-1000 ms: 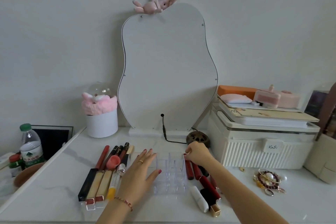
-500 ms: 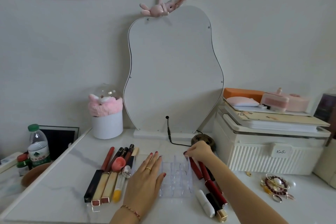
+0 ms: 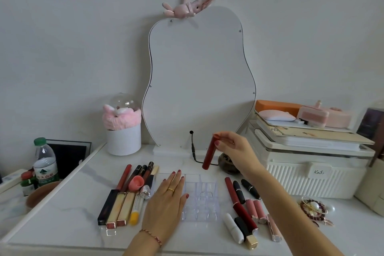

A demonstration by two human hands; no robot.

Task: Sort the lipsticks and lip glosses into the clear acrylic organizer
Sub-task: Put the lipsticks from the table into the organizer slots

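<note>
Right now, seen from my own head, looking down at the white marble bench (image 3: 62, 210):

Right hand: my right hand (image 3: 232, 147) is raised above the bench, its fingers (image 3: 223, 137) pinching the top end of a dark red lip gloss tube (image 3: 208, 153).

Held tube: it hangs nearly upright, tilted a little, its lower end in the air above the far edge of the organizer and touching nothing.

Left hand: my left hand (image 3: 166, 203) lies flat, palm down, fingers straight and released, grasping nothing. It rests on the left part of the organizer (a gold ring sits on one finger, a red cord bracelet on the wrist).

Organizer: the clear acrylic organizer (image 3: 202, 199) lies on the bench between the two groups of lipsticks. Its gridded compartments look see-through; I cannot tell whether any holds something.

Left group: a row of lipsticks and glosses (image 3: 124, 199) lies just left of my left hand, side by side, including black, gold and yellow-tipped tubes and a round coral cap.

Right group: more lipsticks (image 3: 243, 208) lie just right of the organizer: a long dark red one, black ones, pink ones, a white one and one with a gold end.

Behind: a curvy white mirror (image 3: 199, 77) stands against the wall, with a pink plush rabbit (image 3: 187, 7) on top.

Right side: a white ribbed storage box (image 3: 311, 174) and beaded bracelets (image 3: 314, 209).

Left side: a water bottle (image 3: 44, 162) with a green cap.
</note>
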